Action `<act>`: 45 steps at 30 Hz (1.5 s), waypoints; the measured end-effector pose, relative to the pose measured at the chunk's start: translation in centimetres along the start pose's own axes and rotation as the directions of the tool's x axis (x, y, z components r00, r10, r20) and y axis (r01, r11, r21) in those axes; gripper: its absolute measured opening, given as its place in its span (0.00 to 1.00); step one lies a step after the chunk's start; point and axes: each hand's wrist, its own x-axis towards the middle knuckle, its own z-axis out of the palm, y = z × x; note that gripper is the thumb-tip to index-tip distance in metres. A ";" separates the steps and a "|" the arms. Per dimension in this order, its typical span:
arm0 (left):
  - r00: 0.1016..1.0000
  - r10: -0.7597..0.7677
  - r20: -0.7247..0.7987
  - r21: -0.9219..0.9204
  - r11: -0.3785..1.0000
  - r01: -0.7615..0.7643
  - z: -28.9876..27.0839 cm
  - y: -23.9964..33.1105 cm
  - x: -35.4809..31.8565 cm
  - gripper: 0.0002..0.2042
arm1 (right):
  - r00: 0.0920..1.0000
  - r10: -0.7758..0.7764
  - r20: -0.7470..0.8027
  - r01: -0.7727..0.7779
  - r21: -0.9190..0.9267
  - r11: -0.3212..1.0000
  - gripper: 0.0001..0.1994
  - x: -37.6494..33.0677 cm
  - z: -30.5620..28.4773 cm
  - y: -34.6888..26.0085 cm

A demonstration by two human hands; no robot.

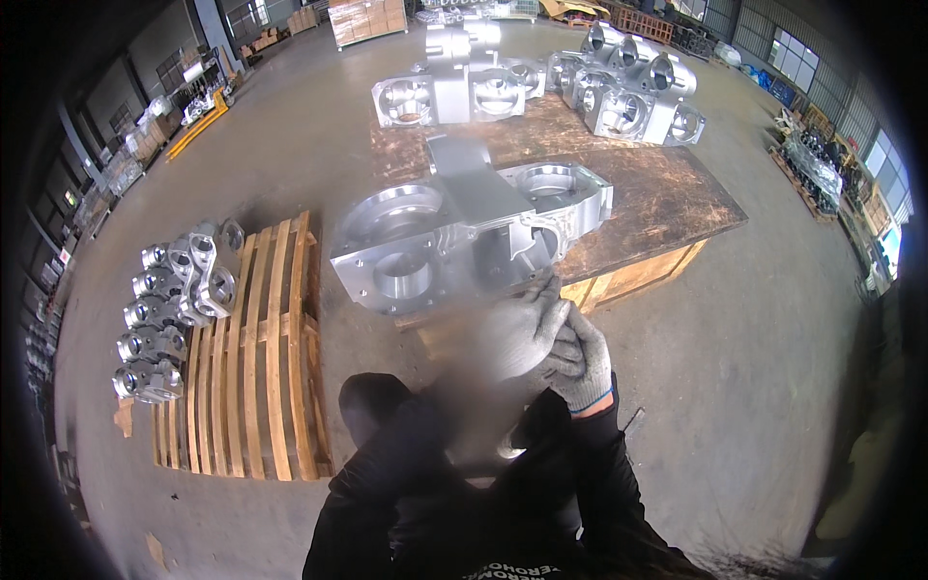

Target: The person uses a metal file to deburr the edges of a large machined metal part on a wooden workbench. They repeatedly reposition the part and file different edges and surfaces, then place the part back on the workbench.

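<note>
A large machined aluminium housing (454, 242) with round bores lies on the near end of a low wooden platform (667, 203). Both my hands wear grey knit gloves and meet just in front of the housing's near edge. My left hand (514, 336) is blurred, its fingers curled, its knuckles close to the housing; whether it touches the metal I cannot tell. My right hand (583, 365), with a blue cuff band, is pressed against the left one, its fingers curled over the left glove. Black sleeves cover both forearms.
More big housings (454, 87) and rounder castings (633, 97) stand at the platform's far end. On my left, a slatted wooden pallet (261, 367) carries several smaller castings (174, 309) along its left side. Concrete floor lies all around; racks and stacked goods line the walls.
</note>
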 end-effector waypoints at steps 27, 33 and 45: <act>1.000 0.019 0.007 -0.021 1.000 -0.019 -0.6 -1.7 4.2 0.26 | 0.899 -0.283 0.333 0.392 -0.327 0.860 0.10 6.9 1.0 0.6; 0.997 -0.009 -0.077 0.106 0.994 0.017 -1.9 -0.1 5.0 0.29 | 0.940 -0.252 -0.232 0.220 -0.156 0.963 0.14 5.1 0.9 0.6; 0.997 -0.070 0.016 -0.177 0.982 0.072 0.5 -3.1 5.6 0.26 | 0.983 -0.177 -0.056 0.174 -0.054 0.983 0.11 5.1 3.6 0.4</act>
